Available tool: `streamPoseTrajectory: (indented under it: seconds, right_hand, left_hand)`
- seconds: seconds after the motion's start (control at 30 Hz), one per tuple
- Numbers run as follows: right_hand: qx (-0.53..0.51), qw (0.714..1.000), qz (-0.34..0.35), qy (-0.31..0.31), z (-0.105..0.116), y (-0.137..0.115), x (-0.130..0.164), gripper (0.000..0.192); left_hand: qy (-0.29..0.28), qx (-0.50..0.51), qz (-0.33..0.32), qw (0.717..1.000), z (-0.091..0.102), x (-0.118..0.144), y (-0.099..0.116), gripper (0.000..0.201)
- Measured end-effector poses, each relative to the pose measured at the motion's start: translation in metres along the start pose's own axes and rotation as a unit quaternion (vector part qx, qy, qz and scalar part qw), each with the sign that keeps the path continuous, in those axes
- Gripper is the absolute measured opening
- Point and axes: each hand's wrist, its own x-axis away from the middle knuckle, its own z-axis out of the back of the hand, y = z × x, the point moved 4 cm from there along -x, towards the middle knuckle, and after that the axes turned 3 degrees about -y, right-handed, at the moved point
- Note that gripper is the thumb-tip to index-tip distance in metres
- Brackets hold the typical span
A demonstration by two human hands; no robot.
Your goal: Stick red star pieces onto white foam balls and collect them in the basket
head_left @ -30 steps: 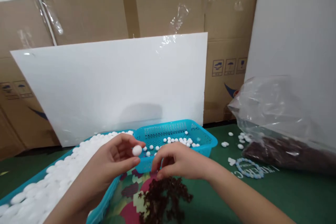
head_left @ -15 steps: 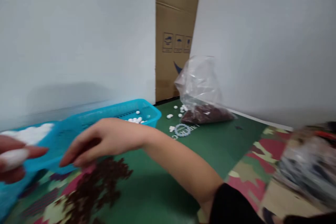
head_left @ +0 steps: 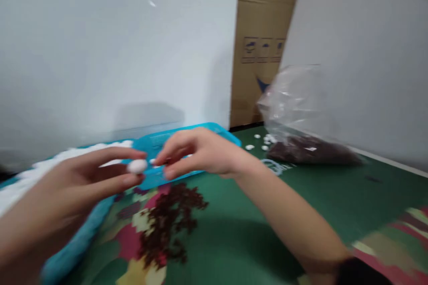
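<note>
A small white egg-shaped piece (head_left: 137,166) is pinched between the thumb and fingers of my left hand (head_left: 83,178). Close beside it, to the right, is my right hand (head_left: 197,151) with thumb and fingers curled together. Whatever lies between those fingertips is too small and blurred to name. Both hands are above the near side of a blue plastic basket (head_left: 217,128), where a few white pieces show between them. Below the hands, a loose heap of small dark brown pieces (head_left: 170,222) lies on the tabletop.
Many white pieces (head_left: 16,185) fill a blue container at left. A clear plastic bag (head_left: 297,102) with brown contents stands at the back right, near scattered white pieces (head_left: 267,139) and a pale bead ring (head_left: 274,165). White boards (head_left: 100,44) and cardboard (head_left: 264,84) stand behind.
My view has swung left, so the scene sits further right. My left hand has come in from the edge with the white piece, and my right hand is now close to it.
</note>
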Motion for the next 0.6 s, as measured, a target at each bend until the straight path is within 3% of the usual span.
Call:
streamPoseTrajectory:
  seconds: [0.1,0.27,0.43,0.6]
  right_hand:
    - [-0.026,0.998,-0.034,0.039,-0.001,0.004,0.001,0.013]
    - [-0.095,0.993,-0.054,0.052,-0.010,0.010,-0.005,0.019]
    - [-0.128,0.987,-0.022,0.092,-0.019,0.015,-0.017,0.014]
    - [-0.064,0.991,0.044,0.112,-0.024,0.014,-0.018,0.012]
  left_hand:
    - [-0.019,0.094,-0.004,0.995,0.005,0.018,0.009,0.013]
    - [-0.061,0.230,-0.025,0.971,0.000,0.015,0.012,0.015]
    - [-0.040,0.306,-0.054,0.950,0.011,0.018,0.009,0.012]
    - [-0.015,0.342,-0.075,0.937,0.017,0.023,0.008,0.010]
